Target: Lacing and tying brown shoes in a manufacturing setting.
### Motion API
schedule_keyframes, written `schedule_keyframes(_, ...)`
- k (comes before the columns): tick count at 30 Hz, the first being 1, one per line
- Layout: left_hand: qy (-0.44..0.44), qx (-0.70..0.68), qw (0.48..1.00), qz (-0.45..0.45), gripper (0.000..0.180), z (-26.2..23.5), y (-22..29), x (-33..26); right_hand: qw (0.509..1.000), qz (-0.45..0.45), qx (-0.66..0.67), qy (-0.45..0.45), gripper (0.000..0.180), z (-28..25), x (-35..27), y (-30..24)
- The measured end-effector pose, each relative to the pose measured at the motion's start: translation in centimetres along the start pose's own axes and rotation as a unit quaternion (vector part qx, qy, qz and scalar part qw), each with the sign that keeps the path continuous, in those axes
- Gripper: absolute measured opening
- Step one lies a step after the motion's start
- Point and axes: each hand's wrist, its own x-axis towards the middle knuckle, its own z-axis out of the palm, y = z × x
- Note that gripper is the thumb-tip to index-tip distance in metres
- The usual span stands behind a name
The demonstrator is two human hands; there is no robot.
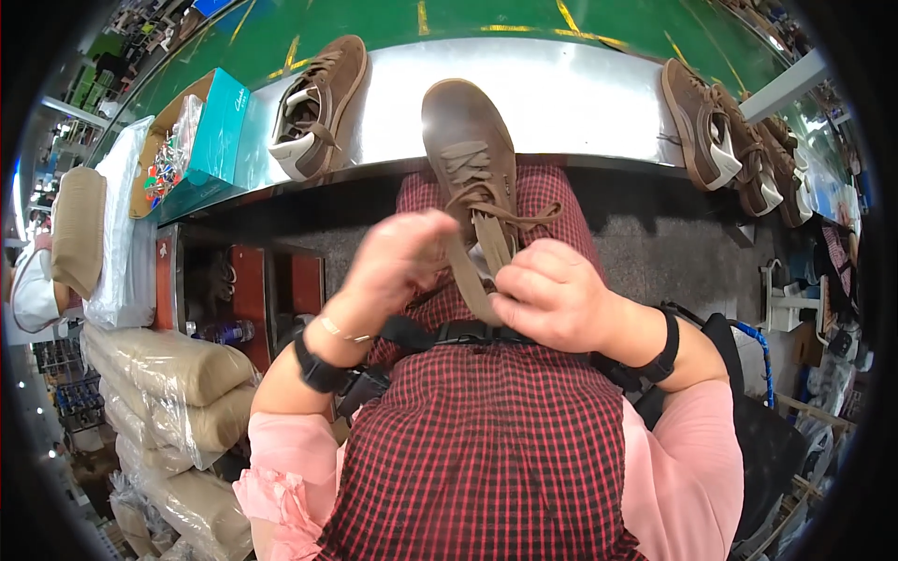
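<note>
A brown lace-up shoe (pixel 465 122) rests toe-away on the front edge of the metal bench, its heel end over my lap. Its flat brown shoelace (pixel 475 280) hangs loose in long bands between my hands, and one loop sticks out to the right. My left hand (pixel 398 257), blurred by motion, is at the left of the shoe opening with fingers curled in at the lace. On the other side, my right hand (pixel 549 294) is closed, thumb and fingers pinching the lace close to the heel. The fingertips of both hands are partly hidden.
A metal bench (pixel 580 103) spans the far side. Another brown shoe (pixel 321 107) stands left, beside a teal box (pixel 210 131) of small colourful items. Several brown shoes (pixel 697 122) line the right end. Wrapped tan bundles (pixel 178 365) are stacked at my left, near a shelf (pixel 248 290).
</note>
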Motion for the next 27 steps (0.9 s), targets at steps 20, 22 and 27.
schedule_keyframes(20, -0.146, 0.002, 0.989, 0.032, 0.016, -0.1, 1.0, -0.1, 0.975, 0.212, -0.051, -0.042, 0.024, 4.5, -2.4, 5.3)
schedule_keyframes(22, -0.183, 0.022, 0.983, 0.023, 0.017, 0.1, 0.5, -0.2, 0.976, 0.196, -0.078, -0.057, 0.024, 4.4, -2.4, 5.4)
schedule_keyframes(27, -0.135, 0.017, 0.991, -0.004, 0.017, -0.5, 0.8, -0.7, 0.945, 0.183, -0.232, -0.139, 0.024, 3.6, -1.4, 4.8)
